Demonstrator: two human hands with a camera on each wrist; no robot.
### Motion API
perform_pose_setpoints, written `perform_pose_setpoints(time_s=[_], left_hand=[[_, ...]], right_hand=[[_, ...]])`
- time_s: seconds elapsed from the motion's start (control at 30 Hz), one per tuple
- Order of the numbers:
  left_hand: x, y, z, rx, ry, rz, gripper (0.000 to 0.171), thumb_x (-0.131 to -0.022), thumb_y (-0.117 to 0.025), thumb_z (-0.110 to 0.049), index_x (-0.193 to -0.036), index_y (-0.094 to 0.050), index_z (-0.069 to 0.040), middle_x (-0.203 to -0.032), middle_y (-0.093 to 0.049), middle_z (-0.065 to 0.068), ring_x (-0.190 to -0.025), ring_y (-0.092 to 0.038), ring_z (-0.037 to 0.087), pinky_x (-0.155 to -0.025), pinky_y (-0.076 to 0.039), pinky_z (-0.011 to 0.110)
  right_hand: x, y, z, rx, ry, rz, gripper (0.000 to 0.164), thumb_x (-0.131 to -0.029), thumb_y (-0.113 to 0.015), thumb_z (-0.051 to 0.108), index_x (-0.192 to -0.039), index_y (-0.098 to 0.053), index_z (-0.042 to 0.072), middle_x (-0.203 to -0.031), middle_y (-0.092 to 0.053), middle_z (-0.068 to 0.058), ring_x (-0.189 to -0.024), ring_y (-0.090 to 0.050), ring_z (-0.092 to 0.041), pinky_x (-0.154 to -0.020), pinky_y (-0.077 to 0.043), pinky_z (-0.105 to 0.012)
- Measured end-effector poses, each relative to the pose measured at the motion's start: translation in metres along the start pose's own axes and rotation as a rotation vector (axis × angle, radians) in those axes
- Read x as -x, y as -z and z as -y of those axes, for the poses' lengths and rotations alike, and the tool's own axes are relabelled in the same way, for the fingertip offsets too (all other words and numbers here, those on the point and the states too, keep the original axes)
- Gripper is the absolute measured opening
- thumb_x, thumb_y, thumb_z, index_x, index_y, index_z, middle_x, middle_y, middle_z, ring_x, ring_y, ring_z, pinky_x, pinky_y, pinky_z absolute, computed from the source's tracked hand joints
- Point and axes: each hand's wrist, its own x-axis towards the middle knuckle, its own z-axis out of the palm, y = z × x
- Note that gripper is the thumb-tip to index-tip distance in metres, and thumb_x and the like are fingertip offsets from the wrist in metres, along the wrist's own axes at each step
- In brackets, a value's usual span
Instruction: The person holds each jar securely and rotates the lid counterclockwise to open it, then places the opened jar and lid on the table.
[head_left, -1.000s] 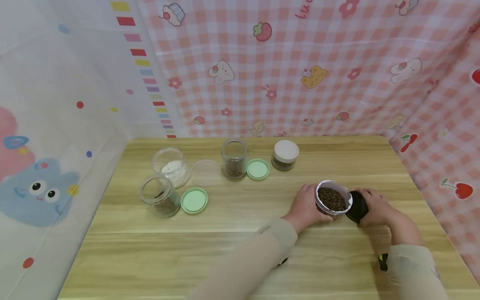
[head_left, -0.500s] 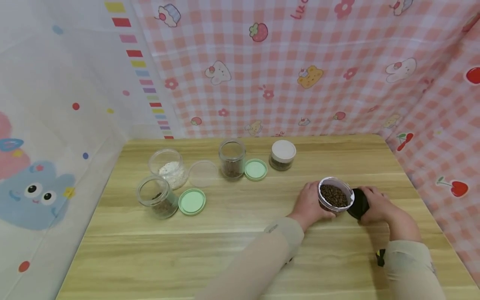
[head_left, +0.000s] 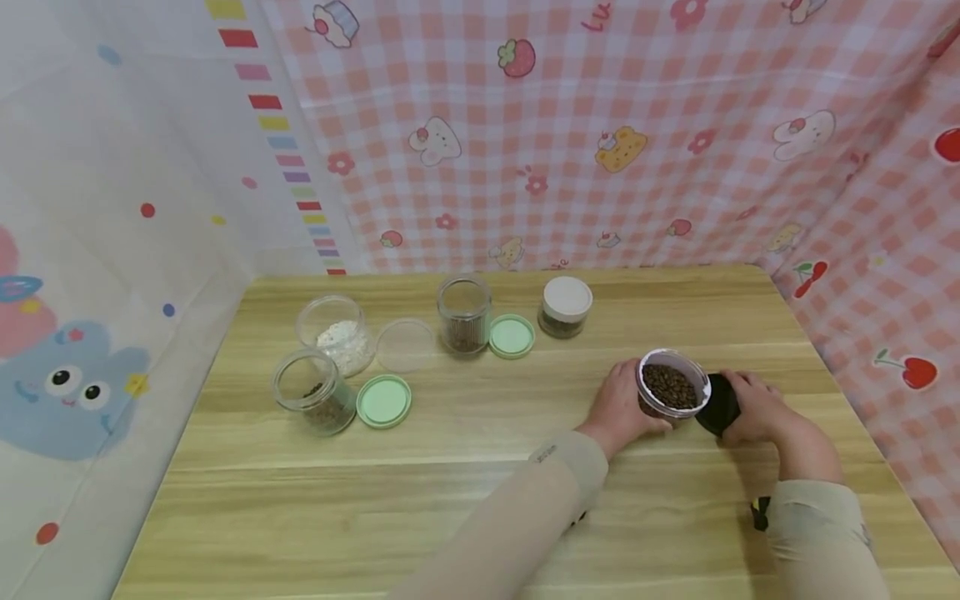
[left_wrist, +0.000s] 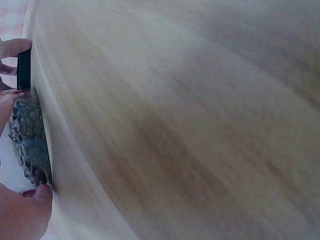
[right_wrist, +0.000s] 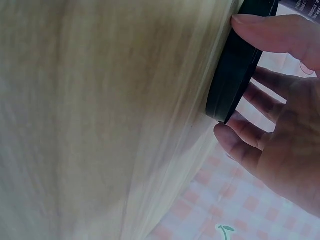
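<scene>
My left hand (head_left: 618, 408) grips the side of an open clear jar (head_left: 651, 406) holding dark brown beans (head_left: 670, 386) that look like coffee beans. In the left wrist view, the thumb and fingertips wrap the jar's wall near its base (left_wrist: 47, 150). Just right of the jar, my right hand (head_left: 753, 408) pinches a round black lid (head_left: 718, 405). The right wrist view has the thumb on one side of this lid (right_wrist: 240, 60) and the fingers at its other edge. The lid lies at or very near the tabletop; whether it touches the jar is hard to tell.
A white-capped jar (head_left: 566, 308) stands at the back. Left of it are a ribbed clear jar (head_left: 465, 321) and a green lid (head_left: 512, 336). Farther left stand jars of white bits (head_left: 345, 346) and dark bits (head_left: 326, 408), beside a clear lid (head_left: 406, 345) and another green lid (head_left: 384, 401).
Both hands, with the jar and the black lid, have shifted slightly right over the table. Their grips look the same. The head view has moved a little; the other jars stay put.
</scene>
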Motion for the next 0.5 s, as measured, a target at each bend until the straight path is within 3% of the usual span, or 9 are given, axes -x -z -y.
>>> perform_pose_setpoints(time_s=[0.17, 0.27, 0.4, 0.5], left_hand=[[-0.003, -0.002, 0.001, -0.005, 0.018, 0.01, 0.101, -0.059, -0.09, -0.037, -0.14, -0.036, -0.007, -0.133, -0.051, 0.004, -0.124, -0.047, 0.012, -0.106, -0.033, 0.017], [-0.003, -0.002, 0.0, -0.009, 0.032, 0.026, 0.112, -0.059, -0.089, -0.038, -0.145, -0.026, -0.005, -0.14, -0.045, 0.008, -0.128, -0.044, 0.016, -0.108, -0.032, 0.019], [-0.003, 0.004, -0.003, 0.041, 0.039, 0.051, 0.129, -0.055, -0.091, -0.041, -0.15, -0.012, -0.005, -0.148, -0.033, 0.012, -0.134, -0.038, 0.019, -0.109, -0.031, 0.022], [-0.002, 0.013, -0.004, 0.105, 0.008, 0.074, 0.137, -0.052, -0.091, -0.044, -0.152, -0.005, -0.01, -0.152, -0.027, 0.01, -0.138, -0.033, 0.019, -0.11, -0.032, 0.024]], right_hand=[[0.0, 0.001, 0.001, -0.014, -0.011, -0.002, 0.11, -0.048, -0.085, 0.017, -0.137, -0.026, -0.01, -0.129, -0.03, -0.039, -0.107, -0.031, -0.067, -0.087, -0.032, -0.072], [0.001, 0.002, 0.004, -0.016, -0.02, 0.005, 0.111, -0.05, -0.087, 0.02, -0.138, -0.024, -0.007, -0.131, -0.027, -0.039, -0.108, -0.03, -0.067, -0.086, -0.033, -0.073], [0.007, 0.008, 0.011, -0.004, -0.029, 0.034, 0.112, -0.053, -0.087, 0.023, -0.139, -0.023, -0.008, -0.132, -0.024, -0.041, -0.109, -0.029, -0.068, -0.086, -0.033, -0.073], [0.012, 0.023, 0.018, 0.006, -0.054, 0.044, 0.102, -0.061, -0.08, 0.015, -0.14, -0.021, -0.01, -0.134, -0.02, -0.043, -0.111, -0.026, -0.069, -0.085, -0.034, -0.073]])
